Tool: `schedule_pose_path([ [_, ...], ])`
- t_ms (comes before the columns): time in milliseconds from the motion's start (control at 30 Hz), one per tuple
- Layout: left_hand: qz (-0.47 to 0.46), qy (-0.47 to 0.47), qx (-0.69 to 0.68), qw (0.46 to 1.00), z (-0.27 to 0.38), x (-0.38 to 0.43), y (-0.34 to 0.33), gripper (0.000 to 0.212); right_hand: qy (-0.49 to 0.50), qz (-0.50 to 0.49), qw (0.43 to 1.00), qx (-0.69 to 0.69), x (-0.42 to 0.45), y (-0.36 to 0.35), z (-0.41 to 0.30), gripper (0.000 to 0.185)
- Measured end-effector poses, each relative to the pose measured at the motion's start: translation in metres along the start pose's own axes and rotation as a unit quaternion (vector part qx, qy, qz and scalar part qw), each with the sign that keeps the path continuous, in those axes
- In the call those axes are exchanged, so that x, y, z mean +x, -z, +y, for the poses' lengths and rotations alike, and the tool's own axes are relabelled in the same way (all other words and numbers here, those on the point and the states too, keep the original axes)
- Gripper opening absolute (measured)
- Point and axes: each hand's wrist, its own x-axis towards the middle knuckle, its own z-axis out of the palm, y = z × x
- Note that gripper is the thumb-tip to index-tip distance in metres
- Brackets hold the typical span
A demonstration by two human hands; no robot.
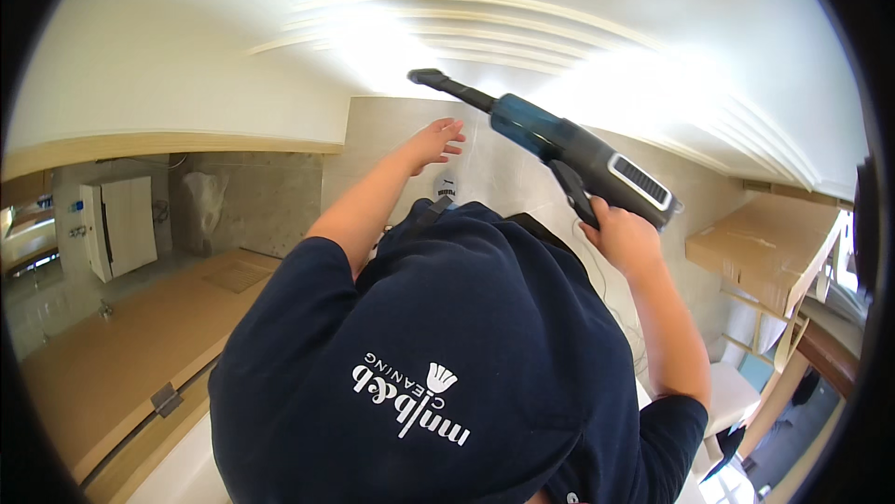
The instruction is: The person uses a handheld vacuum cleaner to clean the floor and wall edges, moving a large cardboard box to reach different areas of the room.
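Note:
My right hand [624,237] grips the handle of a handheld vacuum cleaner [580,154], black with a blue translucent front section. Its narrow black nozzle [458,93] points up and to the left, ahead of a brightly lit white surface with ribbed strips [503,21]. Whether the nozzle tip touches that surface, I cannot tell. My left hand [435,145] is held out in front of my body, empty, its fingers slightly bent and apart. Below it the toe of a grey shoe or slide [445,187] shows on the tiled floor [391,126].
To the left, a brown door [140,336] with a metal hinge [166,399] stands beside a room holding a white cabinet [122,228]. A cardboard box [762,245] sits at the right, above a pale padded seat [731,392]. A thin cord [603,280] trails across the floor.

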Motion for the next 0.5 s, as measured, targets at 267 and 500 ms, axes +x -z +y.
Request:
schedule_pose_path([
  [267, 0.143, -0.181, -0.366, 0.901, 0.046, -0.029, 0.064, 0.051, 0.117, 0.014, 0.992, 0.048, 0.06, 0.077, -0.14, 0.036],
  [500, 0.121, -0.193, -0.372, 0.9, 0.07, -0.02, 0.12, 0.05, 0.15, -0.02, 0.986, 0.076, 0.092, 0.109, -0.197, 0.038],
])
